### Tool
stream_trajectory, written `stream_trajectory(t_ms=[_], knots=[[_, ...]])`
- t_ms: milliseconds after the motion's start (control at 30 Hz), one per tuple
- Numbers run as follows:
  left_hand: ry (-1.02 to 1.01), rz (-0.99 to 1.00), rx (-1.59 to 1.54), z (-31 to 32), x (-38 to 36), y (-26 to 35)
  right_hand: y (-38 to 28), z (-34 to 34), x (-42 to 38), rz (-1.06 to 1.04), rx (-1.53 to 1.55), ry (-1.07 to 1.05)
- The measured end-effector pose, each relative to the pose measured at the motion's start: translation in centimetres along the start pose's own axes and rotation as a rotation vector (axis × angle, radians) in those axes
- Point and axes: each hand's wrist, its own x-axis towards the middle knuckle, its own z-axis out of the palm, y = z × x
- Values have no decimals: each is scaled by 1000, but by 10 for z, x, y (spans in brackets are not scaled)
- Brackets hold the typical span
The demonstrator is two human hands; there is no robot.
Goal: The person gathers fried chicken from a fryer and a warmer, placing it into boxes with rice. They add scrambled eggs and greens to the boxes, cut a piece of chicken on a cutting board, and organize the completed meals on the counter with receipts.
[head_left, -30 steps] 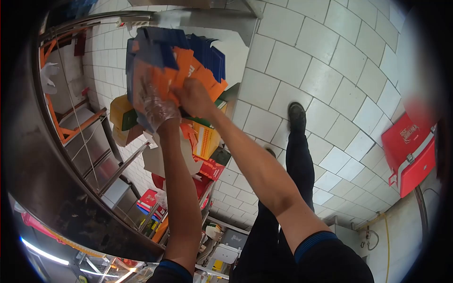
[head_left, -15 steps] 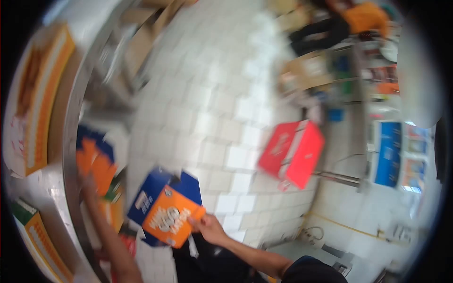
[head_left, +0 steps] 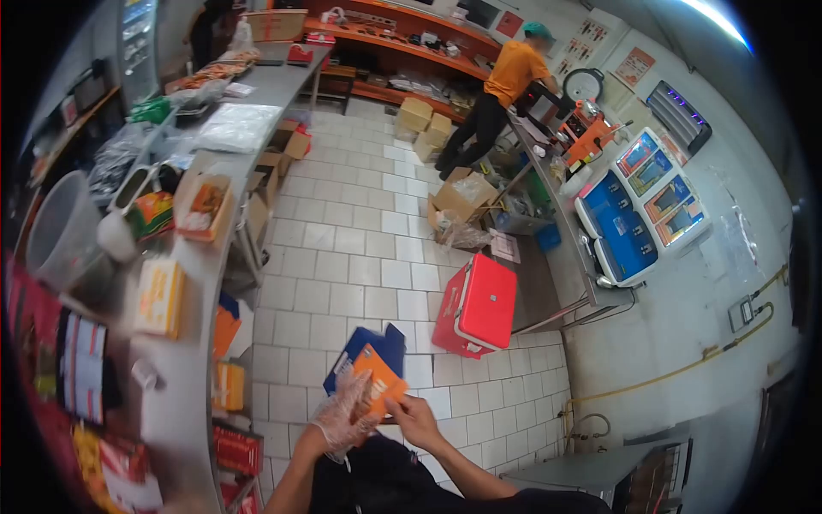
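Note:
An orange and dark blue printed cardboard box (head_left: 378,374), seemingly unfolded, is in front of my body above the tiled floor. My left hand (head_left: 345,413), in a clear plastic glove, is closed on the left side of its orange panel. At the lower right corner, the fingers of my right hand (head_left: 417,421) pinch the card. Dark blue flaps stick out behind the orange panel. My fingertips partly cover the print.
A steel counter (head_left: 180,377) on the left carries a yellow and white carton (head_left: 159,297) and a food box (head_left: 204,207). More cartons (head_left: 228,385) sit beneath it. A red cooler box (head_left: 476,306) stands on the floor; a person in orange (head_left: 512,73) works farther back.
My left hand has come from the cartons under the counter to the box in my right hand and now grips it too. The view has lifted toward the room's far end.

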Motion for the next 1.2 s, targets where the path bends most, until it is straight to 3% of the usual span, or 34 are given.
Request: stream_trajectory(t_ms=[33, 67, 100, 133, 200, 233, 300, 367, 500, 567, 600, 667, 700, 767, 833, 900, 933, 967, 1000, 1067, 1100, 1133, 1167, 1200], knots=[[168, 86, 286, 12, -28, 19, -8, 11, -15, -46, -110, -45], [185, 37, 292, 18, -52, 33, -26, 18, -28, -115, -277, -100], [304, 82, 84, 20, -73, 46, -48, 26, -40, -188, -445, -182], [453, 120, -115, 22, -100, 56, -65, 35, -54, -243, -400, -256], [561, -39, -306, 38, -150, 93, -67, 56, -80, -367, -264, -407], [708, 34, -118, 58, -172, 76, -60, 67, -91, -430, -172, -478], [817, -26, -146, 90, -214, 92, -74, 88, -132, -480, -48, -576], [1065, -116, -73, 131, -251, 106, -37, 96, -148, -794, -148, -675], [1276, -330, -29, 235, -318, 147, -3, 91, -232, -1009, -290, -1068], [1322, -267, -519, 270, -347, 132, 9, 107, -272, -43, -161, -1344], [1355, -281, -515, 290, -366, 137, 32, 114, -286, -85, -138, -1416], [1421, -845, 375, 315, -394, 173, 30, 104, -336, 31, -112, -1568], [1435, -861, 380, 334, -411, 178, 31, 102, -366, 141, -85, -1688], [1790, -845, 45, 346, -433, 201, 43, 110, -402, 146, -140, -1812], [1728, -937, -67, 361, -457, 224, 46, 112, -440, -10, -153, -1839], [1878, -944, 76, 383, -481, 238, 43, 114, -473, 55, -152, -1783], [1971, -881, 259, 394, -494, 234, 43, 115, -487, -252, -190, -1785], [2041, -781, 202, 408, -507, 225, 44, 121, -501, -562, -214, -1752], [2048, -800, 158, 414, -519, 232, 47, 129, -516, -592, -171, -1758], [2054, -820, 148, 420, -550, 248, 57, 143, -548, -476, -131, -1772], [2131, -755, 313, 421, -567, 254, 60, 151, -567, -488, -101, -1773], [2195, -682, 476, 422, -586, 257, 59, 158, -586, -359, -26, -1840], [2180, -677, 505, 423, -609, 260, 59, 167, -607, -227, 54, -1901], [2181, -708, 545, 426, -629, 261, 61, 176, -627, -233, 75, -1896]])
